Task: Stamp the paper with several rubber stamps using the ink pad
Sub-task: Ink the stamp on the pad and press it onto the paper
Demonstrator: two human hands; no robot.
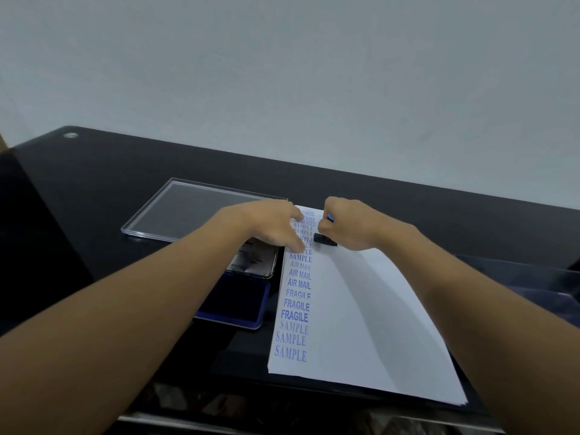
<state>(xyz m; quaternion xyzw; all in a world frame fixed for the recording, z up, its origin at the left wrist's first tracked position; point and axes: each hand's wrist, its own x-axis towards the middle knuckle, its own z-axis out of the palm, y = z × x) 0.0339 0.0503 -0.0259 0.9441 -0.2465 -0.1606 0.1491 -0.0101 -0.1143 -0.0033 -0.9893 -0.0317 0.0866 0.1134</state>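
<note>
Right hand point(348, 224) clamped round stamp point(324, 239), left hand point(276, 227) flat with fingers spread on paper point(361, 309); any tilt risked a smudged, overlapping print.

Light was flat, cool, a bit dim. Soft grey shadow fell across the paper point(370, 309) under the right forearm point(470, 293). Glossy black worktop point(125, 171) showed faint sheen. Wide-angle stretch at edges; far print blurred, overall soft.
</note>
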